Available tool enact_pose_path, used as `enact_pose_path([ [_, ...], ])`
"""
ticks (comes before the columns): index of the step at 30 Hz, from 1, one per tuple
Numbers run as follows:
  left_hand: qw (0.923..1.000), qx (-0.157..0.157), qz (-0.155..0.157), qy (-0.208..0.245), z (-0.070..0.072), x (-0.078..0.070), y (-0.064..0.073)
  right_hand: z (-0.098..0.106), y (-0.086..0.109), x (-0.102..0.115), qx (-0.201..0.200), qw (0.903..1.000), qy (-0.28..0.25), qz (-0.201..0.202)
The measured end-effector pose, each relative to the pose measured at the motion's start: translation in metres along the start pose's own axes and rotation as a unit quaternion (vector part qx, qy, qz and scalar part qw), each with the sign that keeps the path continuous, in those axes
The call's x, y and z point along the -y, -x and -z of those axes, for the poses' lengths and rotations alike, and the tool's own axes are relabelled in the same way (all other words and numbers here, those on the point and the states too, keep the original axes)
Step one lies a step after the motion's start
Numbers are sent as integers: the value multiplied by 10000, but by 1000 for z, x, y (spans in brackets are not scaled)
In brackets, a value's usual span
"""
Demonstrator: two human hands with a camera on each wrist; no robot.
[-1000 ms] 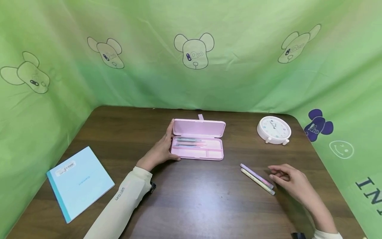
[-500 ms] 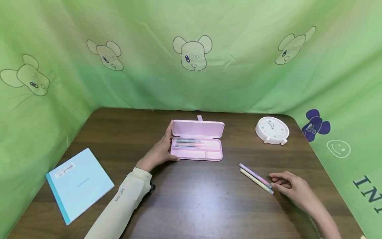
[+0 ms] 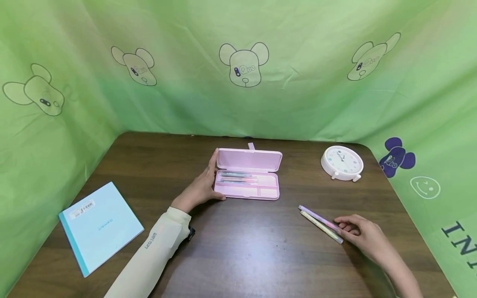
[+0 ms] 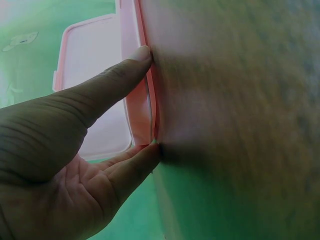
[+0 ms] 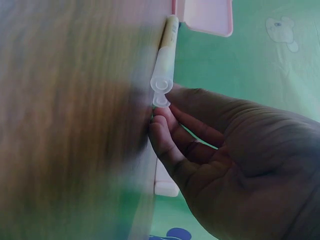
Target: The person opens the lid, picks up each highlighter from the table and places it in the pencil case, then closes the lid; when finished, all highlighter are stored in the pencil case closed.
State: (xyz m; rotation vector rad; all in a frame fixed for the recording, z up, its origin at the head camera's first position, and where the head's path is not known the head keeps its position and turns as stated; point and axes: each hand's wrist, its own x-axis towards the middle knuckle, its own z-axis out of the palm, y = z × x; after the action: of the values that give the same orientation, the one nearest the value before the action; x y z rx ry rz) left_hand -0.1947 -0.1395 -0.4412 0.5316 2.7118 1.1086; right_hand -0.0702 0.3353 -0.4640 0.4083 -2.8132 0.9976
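An open pink pencil case (image 3: 236, 191) lies on the table with its lid raised and several pens (image 3: 236, 178) in its long compartment. My left hand (image 3: 199, 186) grips its left end, thumb (image 4: 117, 82) at the front edge and fingers round the back. At the right, a purple pen (image 3: 316, 216) and a cream-yellow pen (image 3: 320, 227) lie side by side at a slant. My right hand (image 3: 365, 238) pinches the near end of the purple pen between thumb and fingers. In the right wrist view, the yellow pen (image 5: 166, 60) partly hides the purple one.
A light blue notebook (image 3: 100, 227) lies at the left of the brown table (image 3: 238, 248). The round white clock (image 3: 343, 160) lies face up at the back right. A green printed curtain (image 3: 186, 103) surrounds the table's back and sides.
My right hand has moved slightly left onto the purple pen's near end and now pinches it. The left hand stays on the pencil case.
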Motion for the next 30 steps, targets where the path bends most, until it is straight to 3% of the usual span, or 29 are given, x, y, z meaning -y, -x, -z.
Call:
enact_pose_path([
  [9,10000,27,74,-9,-1,1,0,-2,-4,6,40,9984,363,-426],
  [15,10000,68,60,1,-1,1,0,-5,-14,9,-493,9984,115,-271],
  [22,9999,10,135,10,0,2,3,-18,-59,26,-487,9982,-181,300],
  [30,10000,-18,75,29,1,-1,1,-40,-107,60,16,9976,-697,38],
])
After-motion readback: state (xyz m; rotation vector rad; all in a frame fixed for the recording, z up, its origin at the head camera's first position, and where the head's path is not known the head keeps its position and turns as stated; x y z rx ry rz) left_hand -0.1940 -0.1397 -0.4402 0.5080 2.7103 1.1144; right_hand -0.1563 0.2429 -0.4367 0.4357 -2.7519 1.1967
